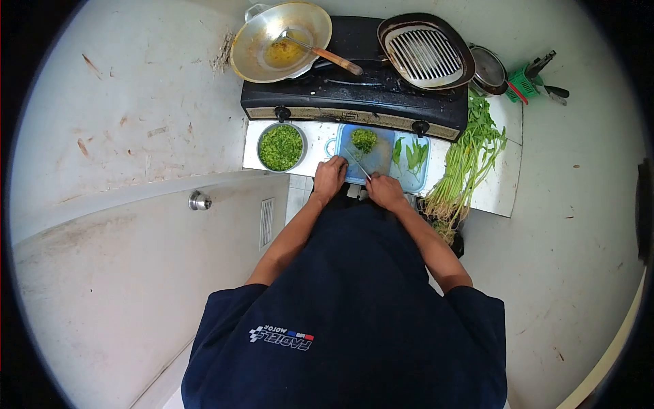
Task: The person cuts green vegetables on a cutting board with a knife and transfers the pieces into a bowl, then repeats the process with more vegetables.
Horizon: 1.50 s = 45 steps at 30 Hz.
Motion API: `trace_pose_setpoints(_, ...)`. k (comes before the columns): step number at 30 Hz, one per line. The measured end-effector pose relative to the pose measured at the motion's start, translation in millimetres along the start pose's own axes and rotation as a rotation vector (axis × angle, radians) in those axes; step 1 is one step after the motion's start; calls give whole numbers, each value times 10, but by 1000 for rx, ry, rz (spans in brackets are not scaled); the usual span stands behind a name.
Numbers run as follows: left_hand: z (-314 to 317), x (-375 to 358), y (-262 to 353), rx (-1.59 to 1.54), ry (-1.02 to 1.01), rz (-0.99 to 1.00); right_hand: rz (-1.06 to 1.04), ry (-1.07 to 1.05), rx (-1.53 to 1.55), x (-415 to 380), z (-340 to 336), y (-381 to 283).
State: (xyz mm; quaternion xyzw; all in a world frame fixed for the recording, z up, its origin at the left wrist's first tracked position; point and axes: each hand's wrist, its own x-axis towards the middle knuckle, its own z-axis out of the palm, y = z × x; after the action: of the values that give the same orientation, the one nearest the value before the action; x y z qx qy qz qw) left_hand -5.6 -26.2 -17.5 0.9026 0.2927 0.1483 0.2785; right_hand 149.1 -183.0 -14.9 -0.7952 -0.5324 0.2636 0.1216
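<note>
Right hand (385,191) holds a knife (358,164) — chopped greens (364,140) nearby.

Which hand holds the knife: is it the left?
No, the knife is gripped in the right hand, while the left hand is to the left of the blade.

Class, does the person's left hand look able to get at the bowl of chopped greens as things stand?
Probably yes: the left hand is at the edge of the cutting board, with only white counter visible between it and the bowl.
</note>
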Motion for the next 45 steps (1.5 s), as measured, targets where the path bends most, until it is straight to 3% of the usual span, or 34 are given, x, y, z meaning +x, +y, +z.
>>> trace_pose_setpoints(6,2,2,9,-6,5,-8,13,-57,-7,-30,-75,-25)
trace_pose_setpoints(12,-18,0,22,29,-10,-15,-102,-22,9,-41,-25,-69)
trace_pose_setpoints(15,-16,-13,18,57,-23,-22,-55,-88,6,-34,-28,-97)
trace_pose_setpoints(33,37,-21,35,-22,97,-28,20,-34,2,-34,22,-9)
trace_pose_setpoints(45,71,22,-13,-32,85,-23,-43,-33,40,12,-71,-70)
